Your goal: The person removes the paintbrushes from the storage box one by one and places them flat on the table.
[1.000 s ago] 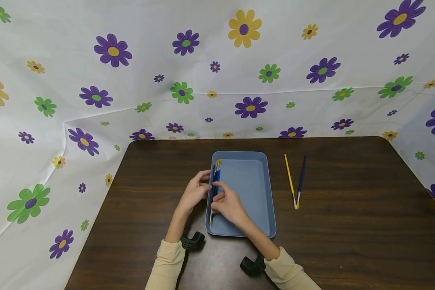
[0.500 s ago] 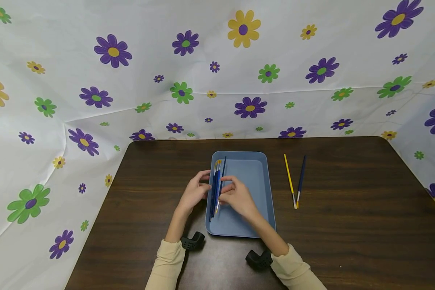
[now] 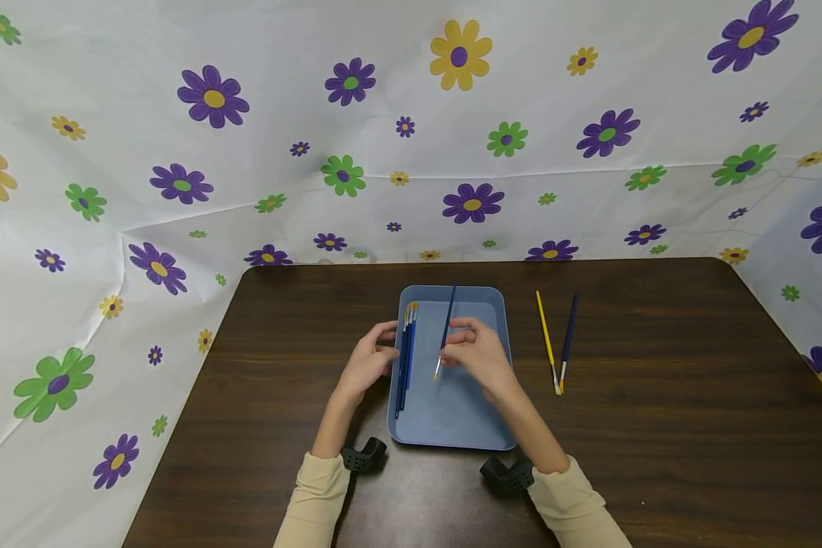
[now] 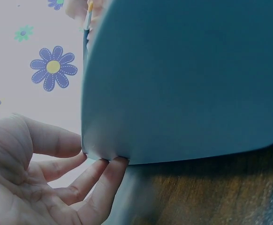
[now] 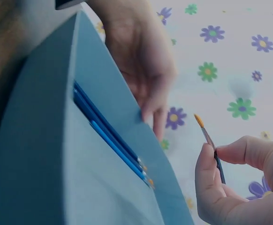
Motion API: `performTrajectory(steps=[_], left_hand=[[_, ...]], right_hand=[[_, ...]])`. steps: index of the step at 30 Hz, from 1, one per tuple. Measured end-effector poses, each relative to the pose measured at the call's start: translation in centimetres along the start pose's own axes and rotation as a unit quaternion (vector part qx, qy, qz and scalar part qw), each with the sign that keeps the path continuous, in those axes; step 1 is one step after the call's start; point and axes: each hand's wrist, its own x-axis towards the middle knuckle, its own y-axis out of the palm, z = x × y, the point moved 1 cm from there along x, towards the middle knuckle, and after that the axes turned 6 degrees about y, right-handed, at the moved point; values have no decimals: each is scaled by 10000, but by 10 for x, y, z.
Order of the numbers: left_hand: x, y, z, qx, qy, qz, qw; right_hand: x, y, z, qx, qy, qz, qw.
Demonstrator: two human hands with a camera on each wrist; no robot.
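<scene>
My right hand (image 3: 481,358) pinches a dark-handled paintbrush (image 3: 447,320) between thumb and fingertips, over the middle of the blue-grey tray (image 3: 473,418). Its orange bristle tip points toward me and its handle toward the far rim; the right wrist view shows the pinch near the metal collar. My left hand (image 3: 368,364) holds the tray's left side, thumb at the rim and fingertips against the outer wall (image 4: 183,93). Several blue paintbrushes (image 5: 113,136) lie side by side in the tray along that wall, bristles at the far end.
Right of the tray, a yellow paintbrush (image 3: 546,332) and a dark blue paintbrush (image 3: 571,335) lie on the brown wooden table (image 3: 657,426), bristle ends meeting. A flower-patterned white sheet (image 3: 383,152) hangs behind the table.
My right hand has lifted one paintbrush from beside the others at the tray's left wall and carried it right, toward the tray's middle. My left hand has stayed put.
</scene>
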Motion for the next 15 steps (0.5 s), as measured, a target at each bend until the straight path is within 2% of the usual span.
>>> performTrajectory(steps=[15], left_hand=[[1, -1, 2, -32, 21, 24, 10000]], right_hand=[[2, -44, 11, 107, -263, -86, 9996]])
